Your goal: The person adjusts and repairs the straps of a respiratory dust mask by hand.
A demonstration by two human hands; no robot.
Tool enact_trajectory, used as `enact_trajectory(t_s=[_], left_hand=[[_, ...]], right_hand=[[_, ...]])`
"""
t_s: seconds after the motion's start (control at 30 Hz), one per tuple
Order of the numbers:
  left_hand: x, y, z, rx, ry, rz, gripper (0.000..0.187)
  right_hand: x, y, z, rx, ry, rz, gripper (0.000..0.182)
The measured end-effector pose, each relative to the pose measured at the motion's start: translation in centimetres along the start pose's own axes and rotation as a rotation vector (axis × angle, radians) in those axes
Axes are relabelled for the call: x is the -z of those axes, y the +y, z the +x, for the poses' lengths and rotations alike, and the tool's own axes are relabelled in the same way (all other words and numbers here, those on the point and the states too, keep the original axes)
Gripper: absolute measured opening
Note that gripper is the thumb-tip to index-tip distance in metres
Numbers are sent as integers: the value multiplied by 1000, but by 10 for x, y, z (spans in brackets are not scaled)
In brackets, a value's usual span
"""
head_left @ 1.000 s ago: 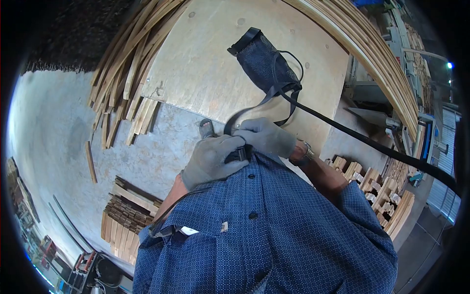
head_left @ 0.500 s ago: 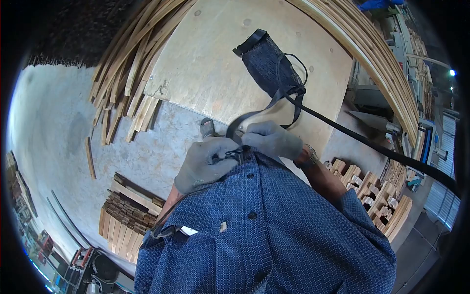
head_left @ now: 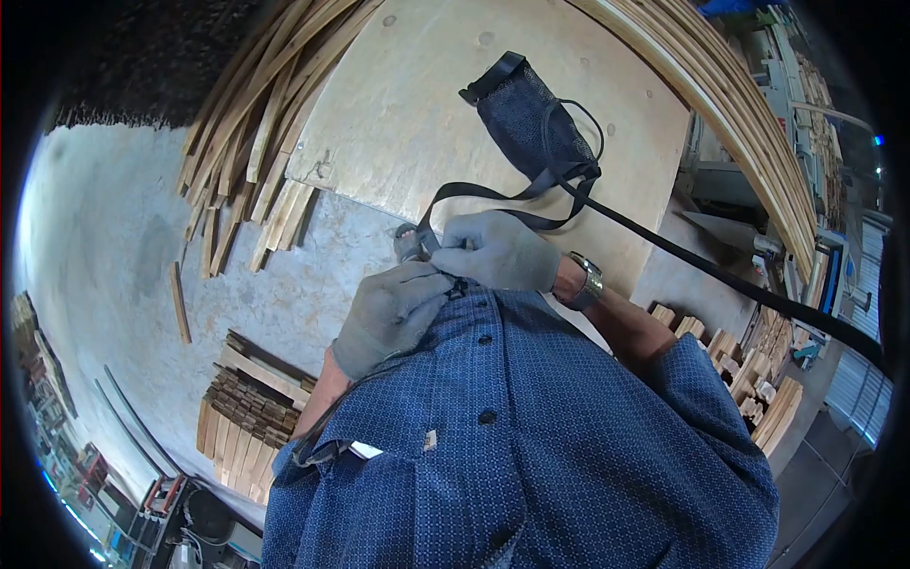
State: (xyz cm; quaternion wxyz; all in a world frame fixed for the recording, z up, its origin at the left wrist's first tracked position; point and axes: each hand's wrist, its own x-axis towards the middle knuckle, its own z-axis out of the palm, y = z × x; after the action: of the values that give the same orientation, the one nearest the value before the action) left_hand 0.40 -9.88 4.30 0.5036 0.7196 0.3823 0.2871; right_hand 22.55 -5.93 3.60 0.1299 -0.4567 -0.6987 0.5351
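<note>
My left hand (head_left: 387, 318) and my right hand (head_left: 502, 251), both in grey work gloves, meet at the front of my waist. The fingers of my right hand are closed on a flat black strap (head_left: 460, 188). That strap loops from a black mesh pouch (head_left: 527, 119) on the plywood board. My left hand is closed just beside it, against the dark fastening at the lower hem of my blue patterned shirt (head_left: 455, 379); its fingertips hide what they grip. A thick black cable (head_left: 701, 261) runs from the pouch toward the right edge.
The pouch lies on a large plywood board (head_left: 379, 123). Long wooden strips (head_left: 270, 104) lie along its left side, and curved-looking boards (head_left: 735, 123) at the right. Stacked wood blocks (head_left: 251, 408) stand at lower left, more wood pieces (head_left: 739, 360) at right. A foot (head_left: 406, 242) shows beyond my hands.
My right hand has shifted slightly left, taking the strap with it, so the strap bends differently. My left hand's fingers have closed in toward the right hand.
</note>
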Motion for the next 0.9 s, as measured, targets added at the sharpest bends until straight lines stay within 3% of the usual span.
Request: enact_trajectory(t_s=[0.2, 0.33, 0.4, 0.43, 0.5, 0.7, 0.83, 0.9], left_hand=[[0, -5, 2, -62, -36, 43, 20], [-7, -7, 3, -14, -23, 49, 21], [-14, -11, 4, -34, 20, 57, 23], [-16, -11, 4, -35, 20, 54, 23], [-21, -8, 6, 27, 4, 49, 21], [-38, -19, 6, 10, 51, 44, 16], [-37, -17, 6, 68, 115, -6, 15], [-33, -12, 8, 147, 124, -77, 14]], right_hand=[[1, 6, -2, -186, -52, 159, 28], [4, 7, -9, 4, -10, -48, 28], [-1, 11, -11, -260, -30, 160, 29], [-3, 14, -13, -263, -30, 159, 29], [-3, 20, -16, -156, -54, 154, 27], [5, 27, -19, -268, -191, 265, 25], [8, 23, -23, -222, -193, 314, 21], [8, 29, -26, -17, -140, 334, 14]])
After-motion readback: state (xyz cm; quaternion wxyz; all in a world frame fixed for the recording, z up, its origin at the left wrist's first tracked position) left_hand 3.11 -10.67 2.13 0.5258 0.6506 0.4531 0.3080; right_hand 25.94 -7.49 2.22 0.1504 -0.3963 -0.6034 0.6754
